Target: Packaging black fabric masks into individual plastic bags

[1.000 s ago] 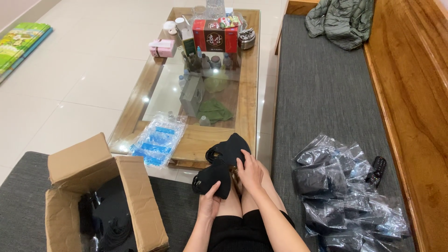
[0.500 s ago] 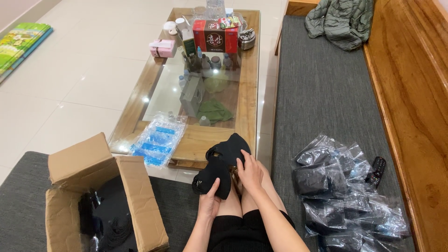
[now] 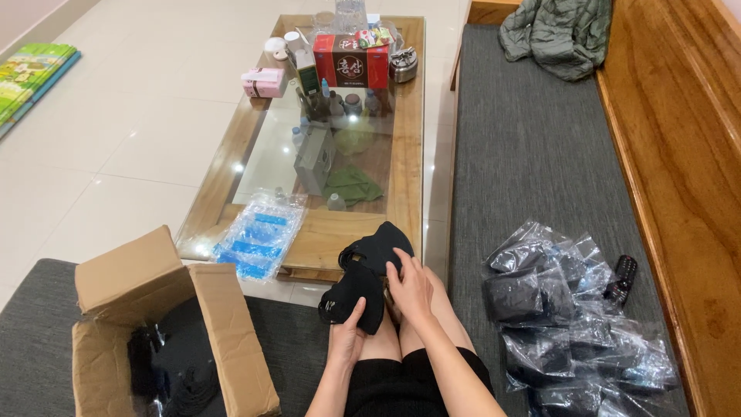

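Matt black cloth garment; glossy plastic bags.

Both hands, left hand and right hand, grasp a black fabric piece over the knees.
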